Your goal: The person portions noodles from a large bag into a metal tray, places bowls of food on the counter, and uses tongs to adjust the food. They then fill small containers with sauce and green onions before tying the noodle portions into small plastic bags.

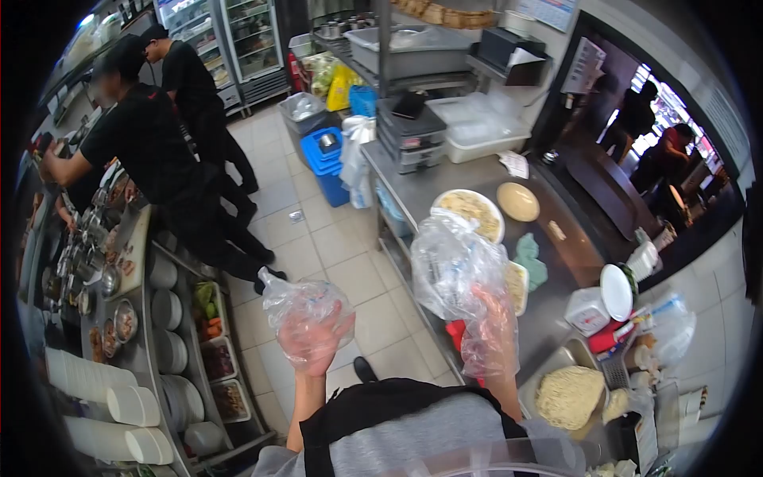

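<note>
Clear plastic covers my left hand [312, 334], which is raised over the tiled floor with its fingers spread and the palm showing. A loose, crumpled plastic bag [306, 306] surrounds it. My right hand [493, 318] is also inside clear plastic, near the edge of the steel counter [413, 187]. Beyond its fingers a larger clear bag [449, 262] bunches up, in touch with that hand; the plastic blurs the fingers. Behind this bag sits a white bowl of pale shredded food [469, 213], beside a round tan lid [518, 202]. A green cloth [530, 262] lies close by.
At the right, a tray of dough-like food [570, 396] stands near a white scale [588, 312]. Two people in black [151, 143] work at the left counter, above stacked white containers [87, 375]. A blue bin [324, 163] stands on the floor. More people [636, 115] show through the opening.
</note>
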A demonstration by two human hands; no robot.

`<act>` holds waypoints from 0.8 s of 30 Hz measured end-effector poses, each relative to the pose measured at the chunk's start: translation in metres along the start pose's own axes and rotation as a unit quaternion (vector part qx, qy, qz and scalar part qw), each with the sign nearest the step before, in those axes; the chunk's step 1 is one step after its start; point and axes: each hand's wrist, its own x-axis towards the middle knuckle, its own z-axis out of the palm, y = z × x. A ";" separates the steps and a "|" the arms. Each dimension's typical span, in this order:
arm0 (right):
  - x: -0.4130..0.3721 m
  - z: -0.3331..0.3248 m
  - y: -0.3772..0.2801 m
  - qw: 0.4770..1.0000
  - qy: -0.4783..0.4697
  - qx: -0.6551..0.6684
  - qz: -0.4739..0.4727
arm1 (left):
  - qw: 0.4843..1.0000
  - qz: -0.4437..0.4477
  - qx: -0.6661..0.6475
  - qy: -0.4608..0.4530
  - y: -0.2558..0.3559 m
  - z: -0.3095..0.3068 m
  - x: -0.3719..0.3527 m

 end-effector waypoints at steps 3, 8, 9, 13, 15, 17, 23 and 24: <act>0.033 0.085 0.013 0.984 -0.057 0.106 0.133 | 0.998 0.062 0.009 0.026 0.056 -0.016 0.018; 0.082 0.165 0.053 0.962 -0.073 0.123 0.231 | 0.992 0.098 0.052 0.065 0.111 -0.044 0.060; 0.094 0.175 0.062 0.960 -0.067 0.113 0.248 | 0.992 0.097 0.051 0.055 0.116 -0.056 0.072; 0.153 0.217 0.092 0.953 -0.067 0.100 0.277 | 0.995 0.084 0.011 0.048 0.129 -0.092 0.138; 0.191 0.238 0.114 0.953 -0.081 0.107 0.272 | 0.996 0.074 0.021 0.054 0.138 -0.100 0.182; 0.238 0.255 0.148 0.955 -0.098 0.127 0.251 | 0.996 0.072 0.020 0.050 0.151 -0.108 0.232; 0.386 0.358 0.223 0.943 -0.129 0.137 0.276 | 0.991 0.130 0.031 0.003 0.222 -0.113 0.379; 0.408 0.376 0.231 0.923 -0.160 0.183 0.297 | 0.989 0.141 0.031 0.009 0.233 -0.114 0.396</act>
